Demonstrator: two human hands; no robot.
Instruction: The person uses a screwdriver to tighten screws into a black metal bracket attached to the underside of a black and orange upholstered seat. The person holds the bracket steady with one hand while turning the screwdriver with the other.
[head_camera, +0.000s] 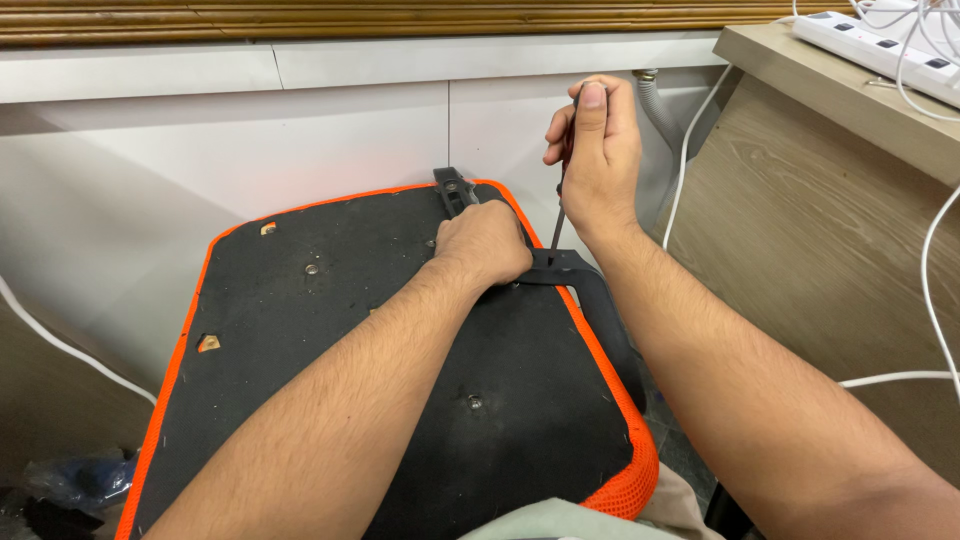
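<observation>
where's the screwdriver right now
In the head view, the slim dark-shafted screwdriver stands upright right of centre, gripped by the right hand, its tip on the black plastic armrest bracket beside the left hand.

Chair seat (330, 370), underside up: broad bare black surface left of centre, open to a hand. Small screws (312, 268) dot it. Right edge: blocked by black armrest bracket (590, 290), left hand (485, 245) and right hand (595, 150) with screwdriver (560, 215). Behind seat: white wall panel (300, 130), close. Right of seat: wooden desk side (800, 230), white cables (690, 150), narrow gap.
</observation>
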